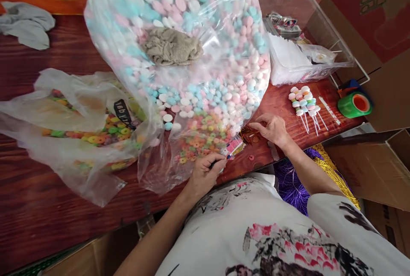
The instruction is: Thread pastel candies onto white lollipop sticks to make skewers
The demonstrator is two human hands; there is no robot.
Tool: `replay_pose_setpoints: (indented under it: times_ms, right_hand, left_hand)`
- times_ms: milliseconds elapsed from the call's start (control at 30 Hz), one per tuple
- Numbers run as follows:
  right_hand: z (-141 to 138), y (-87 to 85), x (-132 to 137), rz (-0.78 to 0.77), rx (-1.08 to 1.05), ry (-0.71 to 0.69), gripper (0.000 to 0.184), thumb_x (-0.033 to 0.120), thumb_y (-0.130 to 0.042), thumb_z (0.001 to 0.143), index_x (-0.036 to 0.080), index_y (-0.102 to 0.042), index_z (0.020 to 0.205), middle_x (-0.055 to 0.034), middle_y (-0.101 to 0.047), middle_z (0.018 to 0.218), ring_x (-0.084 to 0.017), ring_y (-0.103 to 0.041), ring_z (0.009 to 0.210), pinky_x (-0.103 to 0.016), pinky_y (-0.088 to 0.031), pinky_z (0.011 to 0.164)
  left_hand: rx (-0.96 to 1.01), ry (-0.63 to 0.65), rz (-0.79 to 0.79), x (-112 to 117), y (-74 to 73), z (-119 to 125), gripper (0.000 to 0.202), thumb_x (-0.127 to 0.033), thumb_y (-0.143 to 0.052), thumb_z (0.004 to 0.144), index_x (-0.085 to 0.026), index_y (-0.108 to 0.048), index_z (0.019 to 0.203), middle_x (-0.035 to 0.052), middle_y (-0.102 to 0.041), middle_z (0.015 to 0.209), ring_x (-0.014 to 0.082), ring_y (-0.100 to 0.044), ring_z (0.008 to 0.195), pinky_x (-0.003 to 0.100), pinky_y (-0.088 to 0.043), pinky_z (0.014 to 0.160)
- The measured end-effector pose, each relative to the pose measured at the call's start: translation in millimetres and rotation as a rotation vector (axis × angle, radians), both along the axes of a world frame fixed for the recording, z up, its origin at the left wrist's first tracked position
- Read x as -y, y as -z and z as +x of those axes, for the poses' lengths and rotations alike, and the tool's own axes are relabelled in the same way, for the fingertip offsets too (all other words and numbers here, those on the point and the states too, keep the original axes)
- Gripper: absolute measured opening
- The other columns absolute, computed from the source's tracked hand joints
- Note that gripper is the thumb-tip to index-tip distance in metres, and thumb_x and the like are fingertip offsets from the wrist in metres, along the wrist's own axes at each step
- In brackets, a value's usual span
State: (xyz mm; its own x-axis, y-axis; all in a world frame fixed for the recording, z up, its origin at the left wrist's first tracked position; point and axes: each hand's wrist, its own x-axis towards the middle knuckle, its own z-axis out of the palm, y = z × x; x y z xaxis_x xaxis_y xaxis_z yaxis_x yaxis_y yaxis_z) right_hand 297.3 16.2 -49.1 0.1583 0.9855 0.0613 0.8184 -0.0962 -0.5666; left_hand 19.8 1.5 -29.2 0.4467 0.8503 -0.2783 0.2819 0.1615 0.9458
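Note:
My left hand [206, 172] is closed near the table's front edge, thumb and forefinger pinching the lower end of a small printed packet [233, 146]. To its right, my right hand [272, 129] has thumb and forefinger together above some shiny gold strips [253, 135]. What sits between those right fingertips is too small to make out. Just behind my left hand lies a clear bag of colourful ring-shaped pieces [201, 139]. A big clear bag of pink, white and blue candies [230, 75] fills the middle, a crumpled brown cloth [171, 46] on top.
At left lies another bag of coloured rings [99, 133]. Candies on white sticks [305, 101] rest at right, near a roll of green tape [354, 104]. Behind stands a clear plastic bin [320, 15]. Cardboard boxes [374, 165] border the right side; a grey cloth [27, 24] lies far left.

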Motion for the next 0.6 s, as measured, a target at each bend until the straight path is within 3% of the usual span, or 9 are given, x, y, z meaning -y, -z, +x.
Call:
replay_pose_setpoints:
  times_ms: [100, 167, 333, 467, 600]
  right_hand:
    - [-2.5, -1.8, -10.6, -0.126, -0.058, -0.036, 0.02, 0.036, -0.07, 0.081, 0.022, -0.073, 0.068, -0.0014, -0.072, 0.07, -0.016, -0.061, 0.067, -0.028, -0.038, 0.063]
    - [2.9, -3.2, -13.0, -0.133, -0.221, -0.067, 0.017, 0.026, -0.068, 0.079, 0.019, -0.069, 0.063, 0.0003, -0.067, 0.062, -0.013, -0.057, 0.059, -0.026, -0.038, 0.059]
    - [5.5, -18.8, 5.1, 0.018, -0.835, 0.038, 0.019, 0.034, -0.074, 0.076, 0.017, -0.069, 0.069, 0.0022, -0.065, 0.058, -0.009, -0.052, 0.048, -0.022, -0.04, 0.048]
    - [-36.3, -33.1, 29.2, 0.035, -1.143, 0.048, 0.017, 0.033, -0.081, 0.073, 0.018, -0.072, 0.073, 0.0004, -0.07, 0.064, -0.009, -0.057, 0.048, -0.02, -0.045, 0.047]
    - [-86.8, -33.8, 41.6, -0.043, -1.306, -0.008, 0.022, 0.038, -0.083, 0.071, 0.019, -0.071, 0.072, 0.0004, -0.069, 0.063, -0.009, -0.056, 0.047, -0.021, -0.045, 0.043]
  left_hand:
    - [0.027, -0.052, -0.156, 2.6, 1.9, -5.7, 0.019, -0.035, -0.069, 0.077, -0.017, -0.072, 0.073, 0.0009, -0.063, 0.066, 0.0113, -0.052, 0.061, 0.022, -0.041, 0.057]
    - [0.09, -0.105, -0.311, 3.0, 3.0, -10.6, 0.02, -0.037, -0.072, 0.074, -0.017, -0.07, 0.074, 0.0005, -0.064, 0.065, 0.01, -0.052, 0.055, 0.02, -0.039, 0.05]
    - [0.38, -0.21, -0.602, -0.6, -5.0, -7.8, 0.025, -0.034, -0.081, 0.067, -0.016, -0.067, 0.075, 0.0022, -0.067, 0.067, 0.0122, -0.059, 0.054, 0.022, -0.045, 0.048]
    - [0.569, -0.218, -0.669, -3.0, -18.1, 7.7, 0.027, -0.028, -0.085, 0.063, -0.015, -0.069, 0.08, 0.0048, -0.069, 0.069, 0.0162, -0.065, 0.061, 0.024, -0.048, 0.05]
    - [0.672, -0.199, -0.574, -3.1, -22.8, 8.9, 0.024, -0.03, -0.084, 0.064, -0.014, -0.071, 0.078, 0.0037, -0.068, 0.066, 0.0135, -0.062, 0.056, 0.024, -0.048, 0.05]
